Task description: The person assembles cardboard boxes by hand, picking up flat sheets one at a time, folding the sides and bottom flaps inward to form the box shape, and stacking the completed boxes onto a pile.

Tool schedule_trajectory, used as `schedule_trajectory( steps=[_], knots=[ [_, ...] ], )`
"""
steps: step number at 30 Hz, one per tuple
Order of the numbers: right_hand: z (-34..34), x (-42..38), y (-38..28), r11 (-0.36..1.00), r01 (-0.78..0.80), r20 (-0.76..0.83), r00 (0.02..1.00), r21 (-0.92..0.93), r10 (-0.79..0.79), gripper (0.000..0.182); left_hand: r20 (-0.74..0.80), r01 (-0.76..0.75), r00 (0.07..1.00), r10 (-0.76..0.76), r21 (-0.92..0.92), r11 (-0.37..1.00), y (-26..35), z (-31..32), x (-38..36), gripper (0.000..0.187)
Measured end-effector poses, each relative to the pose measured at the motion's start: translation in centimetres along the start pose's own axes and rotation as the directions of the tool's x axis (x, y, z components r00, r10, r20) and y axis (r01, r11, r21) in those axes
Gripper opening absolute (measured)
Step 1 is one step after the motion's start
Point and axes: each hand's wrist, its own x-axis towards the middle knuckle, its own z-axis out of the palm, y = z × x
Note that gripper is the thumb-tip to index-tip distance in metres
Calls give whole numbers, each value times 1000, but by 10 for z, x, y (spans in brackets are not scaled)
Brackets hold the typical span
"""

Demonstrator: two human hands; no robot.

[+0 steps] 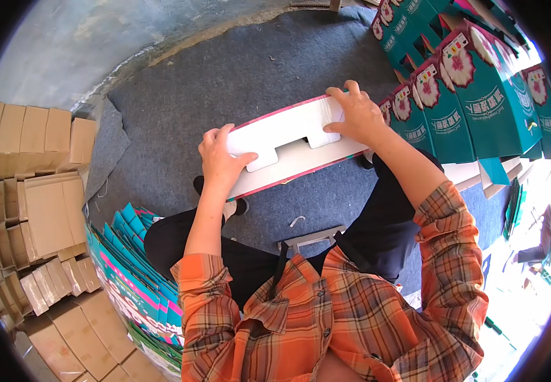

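A printed cardboard box [269, 135] with a white inside and red edges is held across my lap, its long side slanting up to the right. White flaps with a notched cut-out in the middle show inside it. My left hand [220, 160] grips the left end, thumb on the white flap and fingers over the far edge. At the right end, my right hand [357, 119] holds on in the same way, with its thumb against the white flap. The outer faces of the box are mostly hidden.
Standing teal printed boxes [444, 111] are grouped at the right. Flat teal cartons [132, 254] are stacked by my left leg. Brown cardboard boxes [52, 210] are piled along the left side. Grey felt [224, 76] covers the floor, with a metal-framed stool [314, 239] below me.
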Motion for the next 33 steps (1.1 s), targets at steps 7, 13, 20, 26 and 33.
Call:
schedule_trajectory(
  steps=[7,13,20,26,33],
  knots=[
    [2,5,-14,979,-84,34,995,-187,92,70,-86,43,996,-31,145,988,10,8,-3,70],
    [14,9,3,994,-30,-70,997,-109,22,55,-146,-34,988,56,147,989,4,6,-5,61],
    [15,6,75,774,-438,317,893,457,319,49,293,562,789,-541,-701,439,-82,21,-5,57],
    [45,-13,92,566,-641,698,700,519,151,49,778,805,588,-223,-534,260,-115,50,-18,58],
    [0,-34,69,298,-545,463,832,784,305,49,480,521,849,-222,-688,506,-61,16,-34,65]
  ],
)
